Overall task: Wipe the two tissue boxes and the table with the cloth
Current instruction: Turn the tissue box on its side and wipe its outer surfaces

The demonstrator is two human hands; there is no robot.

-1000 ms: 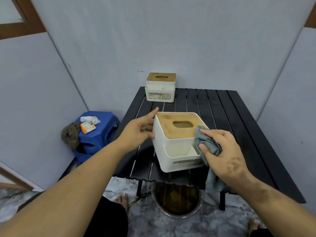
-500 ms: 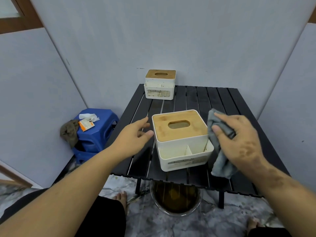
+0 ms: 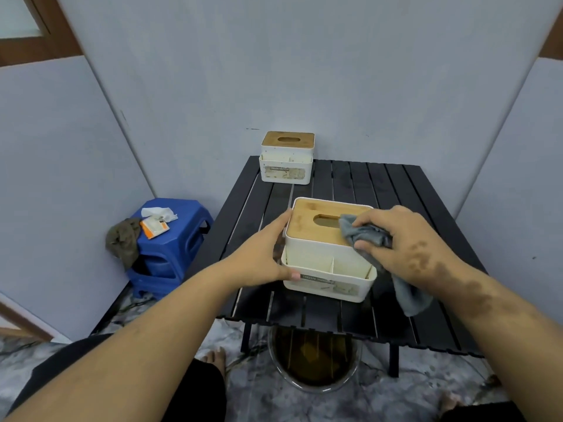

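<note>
A white tissue box with a wooden lid (image 3: pixel 316 239) stands near the front of the black slatted table (image 3: pixel 420 214). My left hand (image 3: pixel 265 254) holds its left side, fingers along the wall and thumb at the front corner. My right hand (image 3: pixel 408 248) grips a grey cloth (image 3: pixel 365 233) and presses it on the right part of the wooden lid; the cloth's tail hangs down past the box's right side. A second white tissue box with a wooden lid (image 3: pixel 287 159) stands at the table's far left edge.
A blue plastic stool (image 3: pixel 173 239) stands left of the table with a tissue, an orange packet and a dark rag on it. A round basin (image 3: pixel 313 360) of dark water sits on the floor under the table's front edge. Grey walls close in on three sides.
My right hand brought the cloth from beside the box's right wall up onto the wooden lid. My left hand closed in and took hold of the box's left side.
</note>
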